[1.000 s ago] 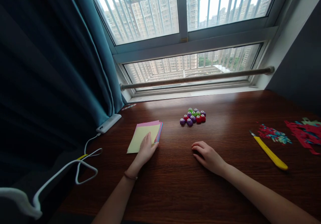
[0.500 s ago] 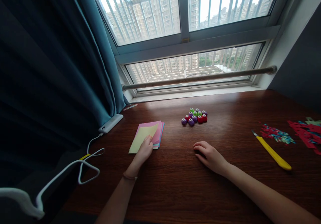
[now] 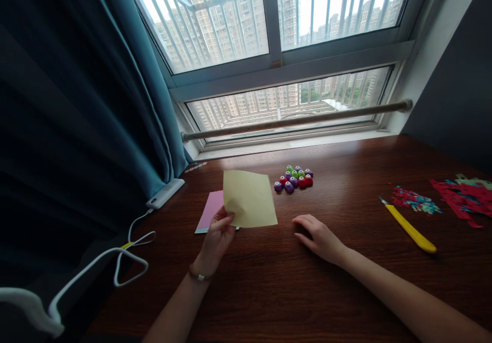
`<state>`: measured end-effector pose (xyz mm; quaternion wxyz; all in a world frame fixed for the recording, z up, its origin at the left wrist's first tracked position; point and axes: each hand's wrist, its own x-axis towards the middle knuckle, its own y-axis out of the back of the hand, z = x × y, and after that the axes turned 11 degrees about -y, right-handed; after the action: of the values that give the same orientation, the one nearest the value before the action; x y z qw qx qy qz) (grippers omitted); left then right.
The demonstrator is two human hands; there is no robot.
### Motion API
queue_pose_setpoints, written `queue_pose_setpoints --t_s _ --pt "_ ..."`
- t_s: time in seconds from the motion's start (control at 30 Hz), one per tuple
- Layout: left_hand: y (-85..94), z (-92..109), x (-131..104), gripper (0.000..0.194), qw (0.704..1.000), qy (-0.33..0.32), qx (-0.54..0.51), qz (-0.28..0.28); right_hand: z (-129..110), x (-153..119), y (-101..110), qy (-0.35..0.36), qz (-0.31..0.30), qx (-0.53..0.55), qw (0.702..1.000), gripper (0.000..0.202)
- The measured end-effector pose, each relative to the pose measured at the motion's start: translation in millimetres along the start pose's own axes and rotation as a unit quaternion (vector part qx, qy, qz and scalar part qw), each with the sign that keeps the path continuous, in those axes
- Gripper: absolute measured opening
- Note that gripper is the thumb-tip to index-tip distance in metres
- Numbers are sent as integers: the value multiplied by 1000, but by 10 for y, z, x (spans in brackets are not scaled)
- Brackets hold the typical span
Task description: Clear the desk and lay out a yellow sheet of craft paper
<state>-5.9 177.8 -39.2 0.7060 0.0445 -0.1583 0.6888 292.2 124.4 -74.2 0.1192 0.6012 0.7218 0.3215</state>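
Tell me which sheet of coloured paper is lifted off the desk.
The yellow sheet, pinched in the left hand and raised; the pink sheet stays flat on the stack.

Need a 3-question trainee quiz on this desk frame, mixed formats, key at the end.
1. True or false: the left hand holds the yellow paper sheet lifted off the paper stack.
2. Multiple choice: the right hand is A) gripping the yellow knife, B) resting palm down on the wooden desk holding nothing, C) picking up the small punches.
3. Fill in: the top sheet left showing on the stack is ____.

Key: 1 true; 2 B; 3 pink.
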Motion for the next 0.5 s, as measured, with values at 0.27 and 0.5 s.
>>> queue_pose_setpoints --t_s 0.27,0.5 --pt "-329 -264 -178 53 990 92 -53 -98 33 81 19 -131 -56 357 923 45" --pt "-445 -276 -337 42 976 95 34 -192 80 89 -45 -184 12 421 888 56"
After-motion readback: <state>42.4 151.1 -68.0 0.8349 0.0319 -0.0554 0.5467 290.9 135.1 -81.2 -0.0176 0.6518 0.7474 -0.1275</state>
